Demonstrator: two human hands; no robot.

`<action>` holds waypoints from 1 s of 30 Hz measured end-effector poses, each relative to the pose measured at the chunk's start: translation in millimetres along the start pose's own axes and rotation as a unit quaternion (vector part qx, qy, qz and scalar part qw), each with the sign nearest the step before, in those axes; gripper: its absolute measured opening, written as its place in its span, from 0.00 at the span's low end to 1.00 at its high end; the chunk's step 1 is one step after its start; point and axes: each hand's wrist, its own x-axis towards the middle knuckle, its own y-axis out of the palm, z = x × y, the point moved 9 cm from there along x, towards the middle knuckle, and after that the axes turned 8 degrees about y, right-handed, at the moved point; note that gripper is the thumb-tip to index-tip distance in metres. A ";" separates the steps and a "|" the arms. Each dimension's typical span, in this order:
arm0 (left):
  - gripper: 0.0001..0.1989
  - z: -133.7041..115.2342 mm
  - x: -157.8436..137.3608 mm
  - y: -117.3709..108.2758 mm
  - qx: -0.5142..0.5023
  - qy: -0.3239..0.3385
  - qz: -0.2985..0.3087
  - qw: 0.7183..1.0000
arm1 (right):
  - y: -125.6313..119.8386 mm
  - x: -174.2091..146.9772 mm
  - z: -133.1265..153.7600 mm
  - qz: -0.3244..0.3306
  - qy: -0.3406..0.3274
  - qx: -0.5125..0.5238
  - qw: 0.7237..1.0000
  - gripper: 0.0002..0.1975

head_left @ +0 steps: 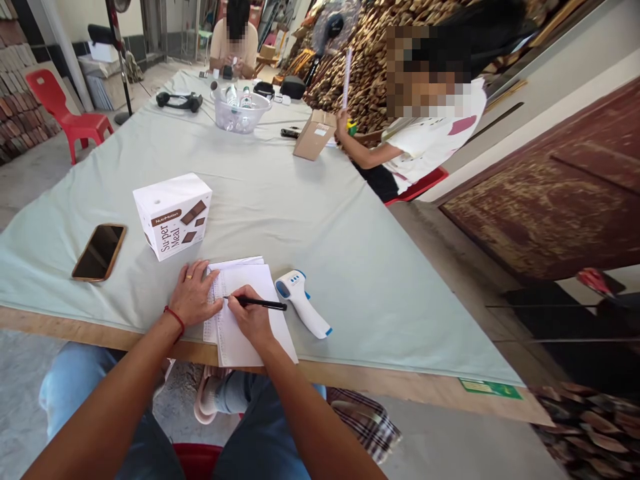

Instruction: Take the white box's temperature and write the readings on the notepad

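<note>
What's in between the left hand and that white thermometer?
White paper lies there, with the right hand on it holding a black pen, between the left hand and the thermometer. The head view shows it.

Matt paper notebook (276, 337), smooth plastic pen (269, 305), smooth plastic thermometer (303, 303), glossy phone screen (101, 249), wrinkled matt cloth table cover (370, 267).

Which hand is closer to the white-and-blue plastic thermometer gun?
Right. The right hand, holding a slim black pen, is just left of the white-and-blue plastic thermometer gun. The left hand is farther left, its fingers on the white paper sheets.
</note>
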 end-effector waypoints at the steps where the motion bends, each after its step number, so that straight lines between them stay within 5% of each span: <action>1: 0.30 0.3 -0.1 0.2 -0.001 0.000 -0.001 1.000 | 0.3 -0.1 -0.1 0.001 0.000 -0.001 1.000 0.06; 30: 0.29 0.9 -0.5 0.4 -0.001 0.001 -0.010 1.000 | -3.8 -0.2 -5.9 -0.020 0.002 0.005 1.000 0.06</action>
